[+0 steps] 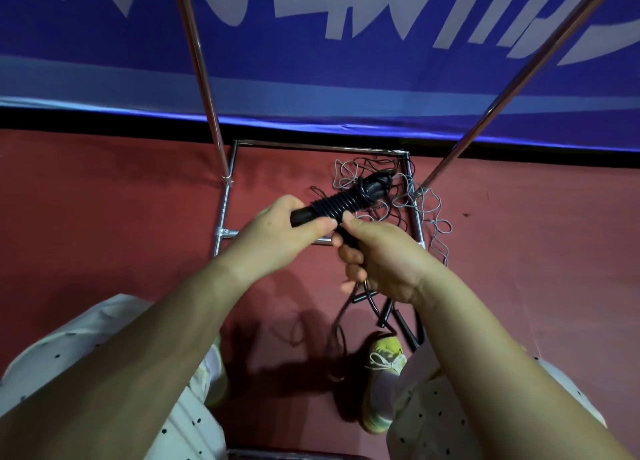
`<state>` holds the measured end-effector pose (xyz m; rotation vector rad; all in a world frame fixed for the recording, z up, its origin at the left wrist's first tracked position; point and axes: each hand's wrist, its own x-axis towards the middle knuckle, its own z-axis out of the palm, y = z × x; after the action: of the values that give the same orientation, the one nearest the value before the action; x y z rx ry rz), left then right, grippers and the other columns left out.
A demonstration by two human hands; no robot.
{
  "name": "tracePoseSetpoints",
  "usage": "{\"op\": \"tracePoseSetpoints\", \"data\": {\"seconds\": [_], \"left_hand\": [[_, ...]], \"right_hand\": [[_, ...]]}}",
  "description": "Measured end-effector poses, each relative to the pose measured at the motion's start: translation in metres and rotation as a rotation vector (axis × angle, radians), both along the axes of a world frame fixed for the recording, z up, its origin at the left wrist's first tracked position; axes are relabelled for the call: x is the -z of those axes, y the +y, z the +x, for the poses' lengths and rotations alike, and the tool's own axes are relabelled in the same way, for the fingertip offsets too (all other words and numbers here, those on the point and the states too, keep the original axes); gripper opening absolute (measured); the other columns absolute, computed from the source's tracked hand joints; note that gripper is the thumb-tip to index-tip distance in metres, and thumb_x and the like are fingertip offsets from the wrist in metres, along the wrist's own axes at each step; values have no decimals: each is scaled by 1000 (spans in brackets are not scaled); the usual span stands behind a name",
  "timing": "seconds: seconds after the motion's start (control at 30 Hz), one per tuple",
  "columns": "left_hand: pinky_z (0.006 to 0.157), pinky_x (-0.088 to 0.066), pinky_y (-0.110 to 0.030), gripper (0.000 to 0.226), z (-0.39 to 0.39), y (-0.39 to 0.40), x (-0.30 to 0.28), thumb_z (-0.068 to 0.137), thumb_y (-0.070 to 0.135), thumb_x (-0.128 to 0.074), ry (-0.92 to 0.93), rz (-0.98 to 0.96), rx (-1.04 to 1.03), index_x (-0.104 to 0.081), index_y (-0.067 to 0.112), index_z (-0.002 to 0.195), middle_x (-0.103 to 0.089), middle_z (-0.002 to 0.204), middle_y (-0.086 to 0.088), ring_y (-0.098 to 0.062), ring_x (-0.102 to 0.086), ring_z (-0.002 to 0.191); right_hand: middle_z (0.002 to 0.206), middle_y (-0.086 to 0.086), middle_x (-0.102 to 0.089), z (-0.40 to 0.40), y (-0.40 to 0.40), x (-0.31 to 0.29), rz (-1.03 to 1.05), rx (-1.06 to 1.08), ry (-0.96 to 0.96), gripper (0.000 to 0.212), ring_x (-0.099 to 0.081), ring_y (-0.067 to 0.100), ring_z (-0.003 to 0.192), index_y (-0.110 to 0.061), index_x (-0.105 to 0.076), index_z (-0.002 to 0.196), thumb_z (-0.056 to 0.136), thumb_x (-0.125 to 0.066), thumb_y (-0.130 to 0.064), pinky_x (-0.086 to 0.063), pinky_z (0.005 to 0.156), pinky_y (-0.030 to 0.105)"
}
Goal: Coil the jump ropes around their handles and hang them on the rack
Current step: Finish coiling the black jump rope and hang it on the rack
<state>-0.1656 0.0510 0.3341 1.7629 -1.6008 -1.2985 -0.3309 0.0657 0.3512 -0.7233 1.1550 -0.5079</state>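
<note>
Just left of the frame's centre, the left hand (280,224) grips the bare end of the black handles (341,206), which point up and to the right with rope coils already packed along their middle. Beside it the right hand (377,255) is curled around the loose black rope (341,324) (its tail hangs toward the floor near a shoe (384,383)). To wind well, the person should probably keep the rope taut and lay each turn against the last. Behind, the rack (414,213) frames a tangle of grey ropes (429,213).

Shiny chromed metal rack (414,196), matt black jump rope (337,207), smooth reddish floor (104,217).
</note>
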Motion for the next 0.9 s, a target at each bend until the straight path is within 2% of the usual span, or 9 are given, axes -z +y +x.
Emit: {"op": "tracePoseSetpoints", "data": {"seconds": [0.07,0.13,0.23,0.33,0.43,0.53,0.63,0.73,0.9], "left_hand": [[64,-46,-33,42,2,0,1,69,48,-77,73,18,0,-54,21,91,-56,73,11,-12,-54,69],[61,-40,-30,48,4,1,3,59,49,-78,112,8,8,-53,20,88,-54,68,11,-9,-48,62],[57,-39,-27,35,6,2,-3,71,48,-74,158,40,61,-58,21,87,-57,67,10,-5,-50,57],[51,-42,-24,56,8,3,-15,77,65,-44,568,506,71,-64,14,90,-66,68,-1,-10,-58,53],[49,-45,-22,71,8,6,-17,78,68,-28,720,743,126,-63,9,95,-66,72,-8,-17,-58,54],[49,-41,-22,66,4,7,-16,87,66,-23,709,720,136,-61,12,91,-57,68,-1,-10,-46,50],[49,-39,-23,69,7,2,-17,89,67,-23,807,720,46,-64,11,85,-54,66,0,-10,-42,49],[51,-37,-25,69,11,0,-21,88,67,-24,870,721,13,-63,10,82,-52,65,0,-10,-40,48],[52,-38,-25,68,14,-1,-24,89,66,-23,839,700,-7,-63,10,83,-53,65,0,-10,-41,48]], "right_hand": [[53,-5,-29,1,2,1,-70,-42,98,44,-24,10,41,-16,-51,74,95,-41,-53,-32,44,23],[50,-7,-26,3,3,2,-179,-60,197,46,-19,11,43,-17,-48,66,96,-41,-51,-20,46,25],[38,-13,-32,4,2,4,-353,-60,372,46,-26,5,36,-15,-50,61,98,-43,-41,-19,50,26],[39,-13,-34,-1,-1,4,-460,-65,384,37,-29,2,37,-13,-53,65,84,-42,-43,-20,51,26],[44,-12,-32,-8,0,2,-528,-170,308,32,-26,4,42,-15,-47,62,83,-40,-39,-20,49,24],[49,-11,-36,-18,-3,1,-481,-247,235,37,-29,9,45,-26,-57,58,87,-39,-43,-20,49,28],[61,-2,-45,-28,-7,7,-424,-289,188,50,-41,12,51,-23,-69,82,88,-33,-57,-36,52,26],[68,1,-53,-37,-11,13,-304,-243,144,62,-50,17,60,-19,-69,91,94,-24,-61,-47,66,33],[69,0,-57,-40,-10,15,-356,-244,205,40,-53,22,72,-19,-71,88,93,-39,-42,-38,80,43]]}}
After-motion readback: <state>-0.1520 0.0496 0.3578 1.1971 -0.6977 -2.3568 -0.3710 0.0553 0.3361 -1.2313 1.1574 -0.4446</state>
